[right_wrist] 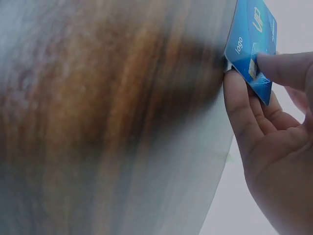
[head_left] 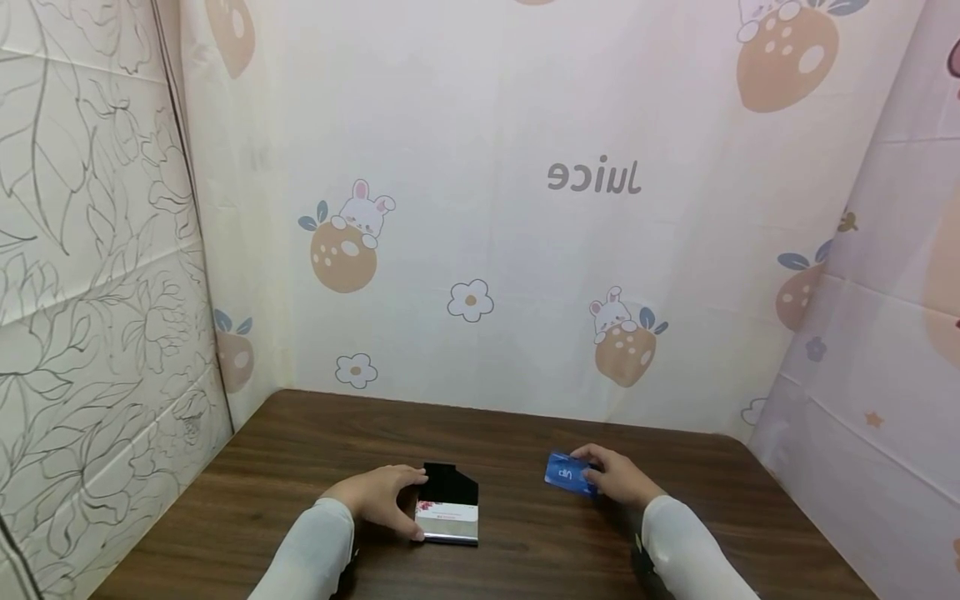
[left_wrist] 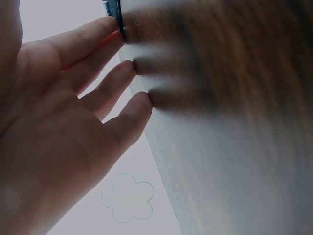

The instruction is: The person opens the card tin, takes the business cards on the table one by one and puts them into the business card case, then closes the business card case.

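A flat card case (head_left: 450, 527) lies on the wooden table with its black lid (head_left: 448, 485) folded back. White cards (head_left: 450, 511) with a red floral print show inside its silver lower part. At the case's left side, my left hand (head_left: 384, 498) has its thumb at the lower corner and its index finger at the lid. In the left wrist view, its other fingers (left_wrist: 115, 85) are stretched out with their tips at the tabletop. My right hand (head_left: 617, 477) pinches a blue VIP card (head_left: 564, 472) between thumb and fingers; the card is tilted in the right wrist view.
The dark wooden table (head_left: 517, 567) runs back to a curtain (head_left: 480, 208) printed with fruit and rabbits. Patterned cloth also hangs at the left and the right. A stretch of tabletop separates the case and the blue card.
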`<state>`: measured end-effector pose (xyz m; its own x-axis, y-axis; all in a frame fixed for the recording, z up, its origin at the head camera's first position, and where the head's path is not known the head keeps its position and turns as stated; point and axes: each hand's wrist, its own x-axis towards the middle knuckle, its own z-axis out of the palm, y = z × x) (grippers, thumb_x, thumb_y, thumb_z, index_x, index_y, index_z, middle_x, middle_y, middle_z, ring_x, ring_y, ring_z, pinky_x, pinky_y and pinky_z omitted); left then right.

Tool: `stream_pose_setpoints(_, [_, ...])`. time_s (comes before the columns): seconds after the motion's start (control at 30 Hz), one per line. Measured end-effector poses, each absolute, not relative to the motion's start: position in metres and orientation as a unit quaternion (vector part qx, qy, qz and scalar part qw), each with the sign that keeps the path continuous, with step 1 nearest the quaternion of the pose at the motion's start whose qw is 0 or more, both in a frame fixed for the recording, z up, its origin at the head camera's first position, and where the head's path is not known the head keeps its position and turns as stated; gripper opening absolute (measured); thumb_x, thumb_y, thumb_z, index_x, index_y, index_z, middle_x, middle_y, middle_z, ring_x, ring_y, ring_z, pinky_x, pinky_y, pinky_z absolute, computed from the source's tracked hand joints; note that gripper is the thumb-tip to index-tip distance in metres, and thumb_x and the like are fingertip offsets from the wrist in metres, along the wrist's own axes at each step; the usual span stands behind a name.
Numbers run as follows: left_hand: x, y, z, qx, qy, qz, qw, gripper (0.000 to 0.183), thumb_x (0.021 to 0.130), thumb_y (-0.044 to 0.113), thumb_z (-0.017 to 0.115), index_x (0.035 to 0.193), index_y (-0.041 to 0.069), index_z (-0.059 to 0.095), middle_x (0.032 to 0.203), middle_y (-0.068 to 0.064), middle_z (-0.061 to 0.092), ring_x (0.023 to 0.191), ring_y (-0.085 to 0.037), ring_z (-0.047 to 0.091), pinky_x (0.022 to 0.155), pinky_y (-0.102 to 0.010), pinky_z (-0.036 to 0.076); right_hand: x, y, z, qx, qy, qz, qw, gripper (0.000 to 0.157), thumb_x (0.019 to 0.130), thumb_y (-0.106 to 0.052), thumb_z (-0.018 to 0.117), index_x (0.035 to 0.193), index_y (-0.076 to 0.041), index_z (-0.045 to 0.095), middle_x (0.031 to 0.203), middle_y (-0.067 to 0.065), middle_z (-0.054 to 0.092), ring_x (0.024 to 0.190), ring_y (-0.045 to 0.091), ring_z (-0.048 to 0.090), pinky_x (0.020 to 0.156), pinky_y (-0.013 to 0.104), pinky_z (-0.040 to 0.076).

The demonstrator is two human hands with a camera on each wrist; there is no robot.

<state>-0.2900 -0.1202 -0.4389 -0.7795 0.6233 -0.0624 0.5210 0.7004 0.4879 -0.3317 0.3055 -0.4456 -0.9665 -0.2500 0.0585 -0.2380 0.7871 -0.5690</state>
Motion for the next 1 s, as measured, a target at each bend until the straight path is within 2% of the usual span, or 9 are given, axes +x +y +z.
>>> stream_pose_setpoints(0.1, [-0.290,-0.120,-0.439,0.312,0.915,0.229,0.112,0.089,0.065,0.054,0.074,0.136,0.008,0.047,0.142,-0.012,0.043,0.128,-0.030,0.035,0.104,-0.055,0.034,-0.331,0.304,-0.445,-0.123,0.943,-0.310,0.010,0.027,0.089,-0.004,0.056,0.112,-0.018,0.060,0.114,0.015,0.059,0.083,0.022,0.053,0.061,0.034,0.052])
stream_pose_setpoints(0.23, [-0.291,-0.121,-0.441,0.312,0.916,0.229,0.110,0.089,0.065,0.055,0.074,0.136,0.009,0.047,0.141,-0.012,0.044,0.128,-0.029,0.035,0.103,-0.054,0.035,-0.331,0.300,-0.445,-0.119,0.940,-0.320,0.011,0.027,0.090,-0.005,0.055,0.113,-0.018,0.060,0.114,0.012,0.059,0.082,0.021,0.053,0.061,0.033,0.052])
stream_pose_setpoints(0.47, [-0.291,-0.120,-0.441,0.308,0.916,0.230,0.112,0.089,0.064,0.056,0.074,0.136,0.011,0.047,0.141,-0.010,0.044,0.128,-0.029,0.036,0.103,-0.055,0.035,-0.329,0.286,-0.439,-0.136,0.934,-0.331,0.005,0.024,0.092,-0.007,0.054,0.113,-0.017,0.059,0.120,0.012,0.058,0.092,0.023,0.053,0.068,0.038,0.055])
stream_pose_setpoints(0.83, [-0.291,-0.121,-0.442,0.311,0.915,0.233,0.112,0.089,0.064,0.056,0.074,0.136,0.010,0.047,0.142,-0.010,0.043,0.128,-0.029,0.035,0.104,-0.054,0.034,-0.327,0.254,-0.426,-0.192,0.924,-0.329,0.013,0.021,0.093,-0.012,0.054,0.113,-0.019,0.057,0.117,0.011,0.059,0.094,0.021,0.054,0.072,0.040,0.055])
stream_pose_setpoints(1.0, [-0.291,-0.122,-0.441,0.311,0.915,0.233,0.113,0.089,0.064,0.055,0.075,0.136,0.010,0.047,0.141,-0.010,0.044,0.128,-0.028,0.035,0.104,-0.053,0.035,-0.327,0.240,-0.423,-0.209,0.922,-0.326,0.011,0.021,0.094,-0.014,0.054,0.114,-0.021,0.056,0.115,0.009,0.060,0.094,0.020,0.054,0.078,0.045,0.053])
